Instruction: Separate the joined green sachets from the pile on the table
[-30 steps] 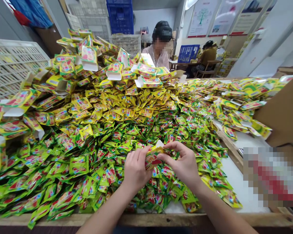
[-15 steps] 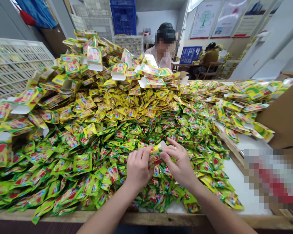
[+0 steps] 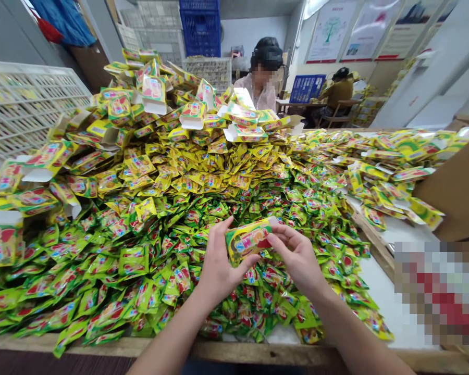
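Both my hands hold one small yellow-green printed carton [image 3: 249, 239] just above a heap of green sachets [image 3: 148, 250]. My left hand [image 3: 218, 263] grips the carton's left end, thumb under it and fingers curled behind. My right hand [image 3: 297, 255] pinches its right end with the fingers closed on it. The carton lies sideways with its printed face towards me.
A tall pile of yellow sachets and open cartons [image 3: 187, 125] rises behind. More cartons [image 3: 391, 156] lie at the right by a brown cardboard box [image 3: 453, 192]. White crates [image 3: 19, 109] stand at the left. A person [image 3: 262, 78] sits across the table; its wooden edge [image 3: 234, 354] runs near me.
The carton has been turned from end-on to lying sideways with its printed face up, and both hands have lifted it slightly.
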{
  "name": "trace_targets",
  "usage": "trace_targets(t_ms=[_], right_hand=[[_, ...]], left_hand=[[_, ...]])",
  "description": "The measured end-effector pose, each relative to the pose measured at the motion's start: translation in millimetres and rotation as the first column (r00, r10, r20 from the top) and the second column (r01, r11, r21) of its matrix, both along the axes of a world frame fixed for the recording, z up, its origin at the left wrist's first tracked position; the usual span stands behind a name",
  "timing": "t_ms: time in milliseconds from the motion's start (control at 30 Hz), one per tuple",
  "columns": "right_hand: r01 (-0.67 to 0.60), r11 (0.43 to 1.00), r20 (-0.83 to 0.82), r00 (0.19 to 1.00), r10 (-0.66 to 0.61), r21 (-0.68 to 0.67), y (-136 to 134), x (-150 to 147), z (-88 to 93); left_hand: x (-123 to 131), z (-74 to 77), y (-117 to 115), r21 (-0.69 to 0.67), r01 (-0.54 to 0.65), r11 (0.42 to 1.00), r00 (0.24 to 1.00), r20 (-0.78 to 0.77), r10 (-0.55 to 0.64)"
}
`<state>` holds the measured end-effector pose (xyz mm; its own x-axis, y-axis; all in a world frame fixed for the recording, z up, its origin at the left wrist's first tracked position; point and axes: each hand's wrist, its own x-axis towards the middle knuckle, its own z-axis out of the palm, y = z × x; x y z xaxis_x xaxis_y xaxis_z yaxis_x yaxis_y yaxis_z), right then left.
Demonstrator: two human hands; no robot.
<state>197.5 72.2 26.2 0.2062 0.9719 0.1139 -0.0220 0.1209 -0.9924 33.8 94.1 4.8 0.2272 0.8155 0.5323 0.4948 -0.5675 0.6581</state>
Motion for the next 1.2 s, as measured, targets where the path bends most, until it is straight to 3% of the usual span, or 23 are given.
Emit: trace_targets(t_ms=[67,133,300,467,600,767,867,967,1033,1167,1200], right_hand=[[-0.023,1.000,-0.045,0.999,0.022,-0.015,0,1,2.5],[-0.072,0.997,-0.043,0.997,0.071,-0.026,-2,-2,3.1],[-0.235,0.971,0.026,0.971,0.236,-0.038,-6,-9,0.0],[-0.283,0.958,-0.035,0.959,0.282,-0.036,-3,-7,0.8],[-0.227,0.973,0.022,0.974,0.226,0.041,-3,-9,1.2],[0.127,0.983,0.090,0.986,-0.140,0.132,1,-13,-6.4],[0.023,0.999,0.001,1.000,-0.023,0.022,5,-13,-10.2],[-0.062,0.998,-0.088,0.994,0.062,0.004,8,-15,-12.0],[-0.031,0.999,-0.142,0.989,0.034,0.026,10,-17,-12.8],[0.182,0.979,-0.184,0.969,-0.162,0.096,12,-17,-14.0],[0.176,0.980,-0.191,0.969,-0.156,0.091,12,-15,-13.9]], left_hand=[[1,2.5,-1,-0.222,0.149,0.964,0.980,0.163,-0.114],[3,3.1,-4,-0.339,0.244,0.908,0.942,0.304,-0.140],[7,0.9,-8,-0.340,0.231,0.912,0.926,0.364,-0.099],[6,-5.7,-8,-0.310,0.233,0.922,0.918,0.382,-0.104],[8,-7.7,-10,-0.237,0.164,0.958,0.908,0.416,-0.052],[11,-10.1,-12,-0.264,-0.025,0.964,0.905,0.403,0.134],[13,-13.5,-7,-0.283,-0.052,0.958,0.889,0.424,0.173],[14,-14.4,-3,-0.338,-0.036,0.941,0.881,0.433,0.189],[15,-12.7,-2,-0.333,-0.058,0.941,0.864,0.456,0.215],[17,-6.8,-5,-0.269,-0.148,0.952,0.818,0.508,0.270],[17,-5.8,-6,-0.269,-0.155,0.950,0.817,0.505,0.277]])
